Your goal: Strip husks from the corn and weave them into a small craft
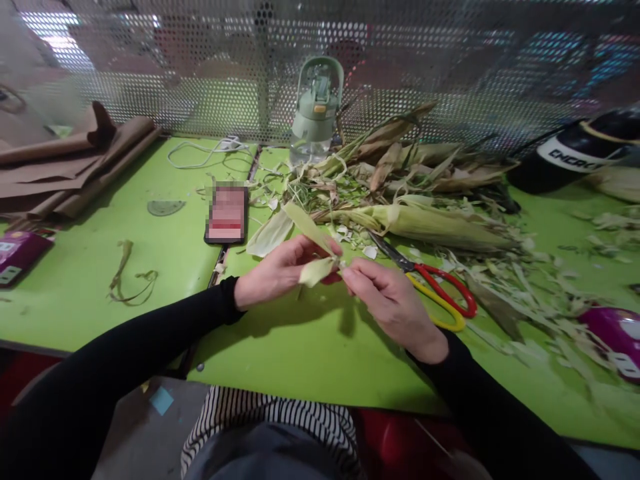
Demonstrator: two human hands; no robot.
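Note:
Pale green corn husk pieces (316, 272) are gathered between my two hands above the green table. My left hand (280, 270) is closed around the husk, with leafy ends sticking out to the upper left. At the gathered end my right hand (387, 300) pinches the husk; whether its fingertips also hold a thin strip is too small to tell. Just right of that hand lie scissors (443, 293) with one red and one yellow handle, blades toward a whole husk bundle (425, 223). Another pale husk leaf (270, 233) shows behind my left hand.
Dry husks and shreds (400, 160) pile up at the back, beside a green-lidded water bottle (315, 113). A phone (227, 213), a protractor (166, 208) and brown paper (75, 163) are at left. A black bottle (570, 157) and purple box (615, 340) stand right.

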